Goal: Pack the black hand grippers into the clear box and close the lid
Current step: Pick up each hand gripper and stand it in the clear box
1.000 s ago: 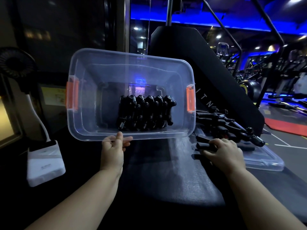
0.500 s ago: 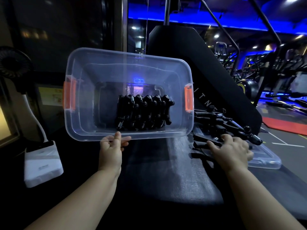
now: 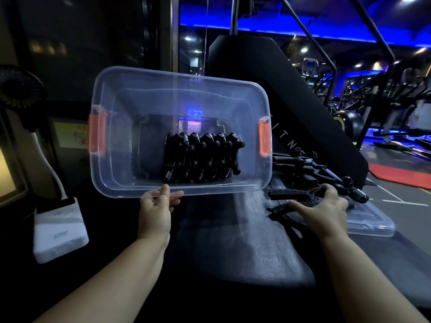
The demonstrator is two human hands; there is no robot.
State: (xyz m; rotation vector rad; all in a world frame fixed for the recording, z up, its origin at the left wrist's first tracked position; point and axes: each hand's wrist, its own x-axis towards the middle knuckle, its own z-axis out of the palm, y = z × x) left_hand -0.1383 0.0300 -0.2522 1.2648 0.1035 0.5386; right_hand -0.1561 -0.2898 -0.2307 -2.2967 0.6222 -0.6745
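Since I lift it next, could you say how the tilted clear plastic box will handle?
The clear plastic box probably flexes: thin walls, held at one rim by the left hand. Its black hand grippers may slide.

Mouth of clear box [image 3: 182, 88]: open.
Box floor: bare left of packed grippers [image 3: 200, 157].
Right: loose grippers [image 3: 300, 170], black panel [image 3: 256, 73] behind.

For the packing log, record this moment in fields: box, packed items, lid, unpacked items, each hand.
box: clear box, tilted toward the camera, open, orange latches on both ends
packed: row of black hand grippers inside
lid: off, lying flat right of the box
unpacked: loose hand grippers piled on the lid
left hand: pinches the box's near rim
right hand: grips one loose gripper
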